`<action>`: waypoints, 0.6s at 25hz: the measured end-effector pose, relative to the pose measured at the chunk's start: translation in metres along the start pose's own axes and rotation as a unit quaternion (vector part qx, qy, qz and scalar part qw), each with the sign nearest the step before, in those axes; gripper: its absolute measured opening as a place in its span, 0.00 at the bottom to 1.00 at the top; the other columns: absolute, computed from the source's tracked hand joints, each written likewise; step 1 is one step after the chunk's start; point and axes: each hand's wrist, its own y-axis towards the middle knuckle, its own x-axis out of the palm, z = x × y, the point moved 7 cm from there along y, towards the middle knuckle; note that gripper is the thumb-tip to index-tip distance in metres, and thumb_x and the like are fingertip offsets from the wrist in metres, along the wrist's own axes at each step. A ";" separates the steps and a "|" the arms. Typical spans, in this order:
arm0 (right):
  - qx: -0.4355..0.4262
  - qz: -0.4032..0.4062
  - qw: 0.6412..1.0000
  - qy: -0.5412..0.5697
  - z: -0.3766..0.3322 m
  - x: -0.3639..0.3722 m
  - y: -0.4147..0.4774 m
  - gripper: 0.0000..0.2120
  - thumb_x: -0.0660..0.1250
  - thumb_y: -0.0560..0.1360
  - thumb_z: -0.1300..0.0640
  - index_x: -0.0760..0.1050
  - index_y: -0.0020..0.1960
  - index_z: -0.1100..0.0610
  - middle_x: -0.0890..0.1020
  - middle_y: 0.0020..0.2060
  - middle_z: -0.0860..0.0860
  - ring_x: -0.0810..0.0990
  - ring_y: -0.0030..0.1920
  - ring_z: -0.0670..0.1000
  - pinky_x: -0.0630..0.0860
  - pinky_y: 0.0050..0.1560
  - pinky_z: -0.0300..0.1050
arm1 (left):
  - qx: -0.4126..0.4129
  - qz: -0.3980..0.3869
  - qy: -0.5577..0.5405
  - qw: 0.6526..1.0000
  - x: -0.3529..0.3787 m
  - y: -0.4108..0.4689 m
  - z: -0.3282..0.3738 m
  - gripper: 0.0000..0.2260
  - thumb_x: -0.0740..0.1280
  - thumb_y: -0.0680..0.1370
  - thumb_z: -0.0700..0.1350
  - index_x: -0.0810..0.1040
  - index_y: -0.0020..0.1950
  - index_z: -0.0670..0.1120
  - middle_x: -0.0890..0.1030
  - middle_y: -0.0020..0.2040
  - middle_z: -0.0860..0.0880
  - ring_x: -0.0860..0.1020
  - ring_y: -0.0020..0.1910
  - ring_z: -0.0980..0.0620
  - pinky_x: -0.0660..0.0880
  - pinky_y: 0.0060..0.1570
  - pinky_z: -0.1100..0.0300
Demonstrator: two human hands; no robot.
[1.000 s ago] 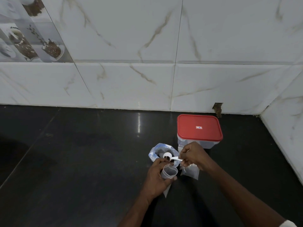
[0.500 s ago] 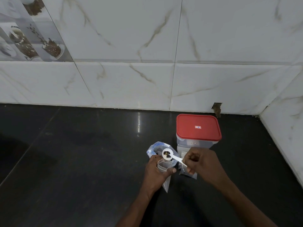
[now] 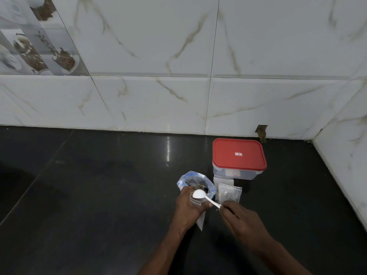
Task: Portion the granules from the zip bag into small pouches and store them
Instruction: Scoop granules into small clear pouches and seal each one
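**Dark desk point(image 3: 99, 205) below marbled wall tiles: spoon point(image 3: 198, 194) hovering at the small pouch point(image 3: 200, 220)**

Polished black stone is running back to a white marbled wall, and the red-lidded container point(image 3: 238, 155) is standing near the corner with its lid on. The zip bag point(image 3: 186, 179) is standing just in front of that container and to its left, mouth gaping, with dark granules point(image 3: 199, 185) showing inside. A flat stack of spare pouches point(image 3: 230, 193) is lying against the container's front wall.

Front-left of the container, the left hand point(image 3: 187, 210) is closing its grip round the small pouch, fingers and thumb curling about the top to keep the mouth open. The right hand point(image 3: 244, 221), in front of the container, is pinching the end of the spoon's handle, with the bowl sitting directly over the pouch mouth.

The likeliest slip is granules scattering onto the desk. The pouch mouth is narrow and barely wider than the bowl, so a hurried tilt or a slackening left grip could be letting the film fold shut under the pour. The open zip bag is also touching the left knuckles, so a nudge may be tipping it.

The bowl is reading as plain white, so whether it is loaded or already emptied is hard to tell. How full the pouch is getting is hidden behind the left fingers, and the container's contents are not showing through its cloudy wall.
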 end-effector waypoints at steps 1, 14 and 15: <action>0.027 0.007 0.999 0.023 0.003 -0.003 0.003 0.05 0.64 0.75 0.58 0.78 0.48 0.56 0.78 0.45 0.49 0.78 0.35 0.47 0.73 0.29 0.42 | -0.005 -0.006 -0.003 1.000 0.000 0.000 -0.002 0.23 0.81 0.62 0.53 0.80 0.53 0.50 0.83 0.51 0.50 0.82 0.49 0.56 0.79 0.48 0.61; 0.096 -0.155 0.981 -0.070 0.023 0.063 0.056 0.23 0.83 0.47 0.59 0.77 0.39 0.54 0.76 0.31 0.50 0.76 0.24 0.47 0.66 0.18 0.40 | 0.011 -0.049 0.016 0.999 -0.002 -0.020 -0.020 0.19 0.83 0.64 0.49 0.80 0.48 0.48 0.83 0.46 0.50 0.82 0.45 0.60 0.76 0.44 0.69; 0.086 -0.161 0.981 -0.061 0.021 0.065 0.054 0.24 0.83 0.48 0.58 0.77 0.40 0.54 0.76 0.31 0.50 0.76 0.24 0.47 0.66 0.18 0.40 | 0.009 -0.053 0.016 0.998 -0.003 -0.021 -0.023 0.18 0.83 0.64 0.47 0.80 0.48 0.48 0.83 0.46 0.50 0.82 0.45 0.60 0.76 0.44 0.69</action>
